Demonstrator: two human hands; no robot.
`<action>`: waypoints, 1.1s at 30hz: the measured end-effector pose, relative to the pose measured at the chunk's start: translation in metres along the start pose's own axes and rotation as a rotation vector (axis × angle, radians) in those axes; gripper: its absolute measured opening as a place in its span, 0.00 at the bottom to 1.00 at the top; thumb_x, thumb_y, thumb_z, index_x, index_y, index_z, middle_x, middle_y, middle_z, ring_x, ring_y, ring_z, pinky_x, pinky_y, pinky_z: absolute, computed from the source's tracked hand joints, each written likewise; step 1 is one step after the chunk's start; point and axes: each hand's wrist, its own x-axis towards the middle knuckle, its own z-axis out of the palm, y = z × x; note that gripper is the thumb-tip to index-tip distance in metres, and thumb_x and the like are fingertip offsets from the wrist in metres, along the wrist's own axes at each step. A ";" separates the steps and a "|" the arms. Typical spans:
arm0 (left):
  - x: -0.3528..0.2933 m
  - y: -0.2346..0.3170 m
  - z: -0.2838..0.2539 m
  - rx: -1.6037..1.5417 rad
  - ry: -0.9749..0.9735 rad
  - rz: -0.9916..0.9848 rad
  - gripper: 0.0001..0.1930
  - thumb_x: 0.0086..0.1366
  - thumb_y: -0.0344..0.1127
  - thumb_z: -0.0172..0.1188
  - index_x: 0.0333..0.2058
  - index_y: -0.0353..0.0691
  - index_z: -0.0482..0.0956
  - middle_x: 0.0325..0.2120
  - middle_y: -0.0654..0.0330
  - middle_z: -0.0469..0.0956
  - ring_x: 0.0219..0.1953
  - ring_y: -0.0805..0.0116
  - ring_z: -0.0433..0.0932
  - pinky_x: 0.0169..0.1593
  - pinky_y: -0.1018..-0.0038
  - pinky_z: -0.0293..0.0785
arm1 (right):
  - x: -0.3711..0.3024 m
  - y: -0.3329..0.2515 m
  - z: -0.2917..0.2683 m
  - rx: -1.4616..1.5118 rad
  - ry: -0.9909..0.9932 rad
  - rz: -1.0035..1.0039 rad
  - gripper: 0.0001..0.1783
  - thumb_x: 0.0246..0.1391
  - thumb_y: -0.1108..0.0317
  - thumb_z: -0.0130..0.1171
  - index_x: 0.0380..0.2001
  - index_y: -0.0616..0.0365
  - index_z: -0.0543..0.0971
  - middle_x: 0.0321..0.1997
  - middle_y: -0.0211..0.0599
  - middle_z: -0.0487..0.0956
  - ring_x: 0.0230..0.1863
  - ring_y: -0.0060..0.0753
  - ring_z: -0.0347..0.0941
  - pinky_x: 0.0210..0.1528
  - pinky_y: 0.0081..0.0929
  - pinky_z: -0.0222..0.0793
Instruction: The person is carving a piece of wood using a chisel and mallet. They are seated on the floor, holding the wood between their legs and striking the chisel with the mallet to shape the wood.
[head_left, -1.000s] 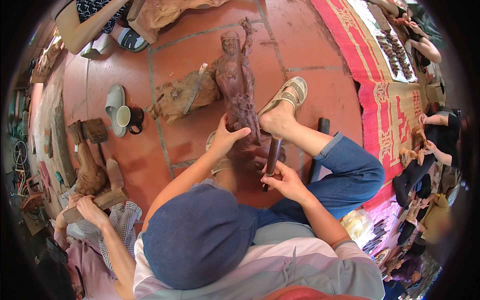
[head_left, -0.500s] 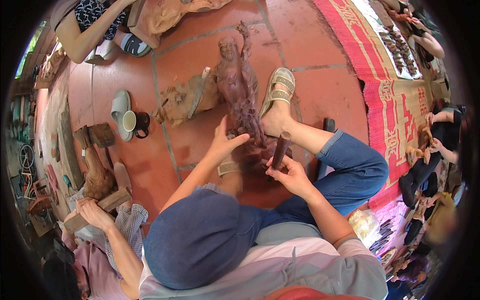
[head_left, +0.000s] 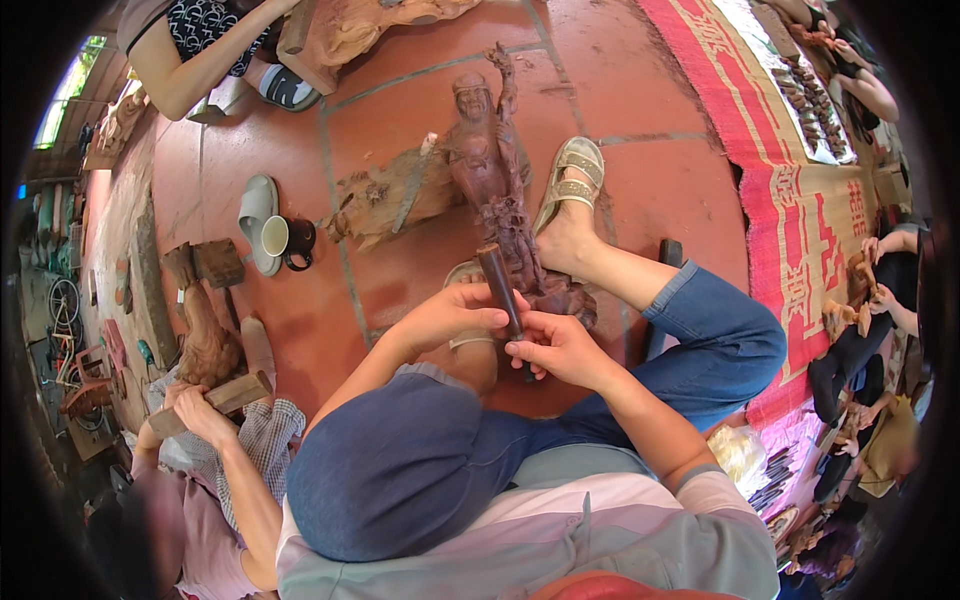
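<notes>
A carved dark-brown wooden figure (head_left: pixel 487 165) with one arm raised lies on the tiled floor between my feet, its base toward me. In front of that base, both hands meet at a chisel (head_left: pixel 498 285) with a round brown wooden handle. My left hand (head_left: pixel 450 318) closes on the handle from the left, its thumb lying along it. My right hand (head_left: pixel 562 348) pinches the lower part between thumb and fingers. A short dark end pokes out below the fingers; most of the blade is hidden. The figure rests against a rough pale log (head_left: pixel 395 195).
At left are a black mug (head_left: pixel 290 240), a grey slipper (head_left: pixel 258 220) and a wooden mallet (head_left: pixel 212 264). A co-worker's hands (head_left: pixel 203 415) grip a wood block lower left. Another person sits upper left. A red-and-tan mat (head_left: pixel 790 220) spreads at right, with people beyond.
My left hand has come away from the figure's lower side and taken hold of the chisel. My right hand has shifted left, and the handle now leans the other way. The view has shifted slightly.
</notes>
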 end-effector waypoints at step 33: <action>-0.006 -0.007 -0.095 0.435 0.821 0.515 0.06 0.62 0.27 0.61 0.38 0.35 0.76 0.23 0.70 0.67 0.24 0.81 0.66 0.27 0.82 0.65 | -0.138 -0.060 -0.145 0.005 0.887 -0.394 0.12 0.61 0.63 0.57 0.44 0.57 0.75 0.24 0.26 0.77 0.17 0.14 0.67 0.18 0.15 0.63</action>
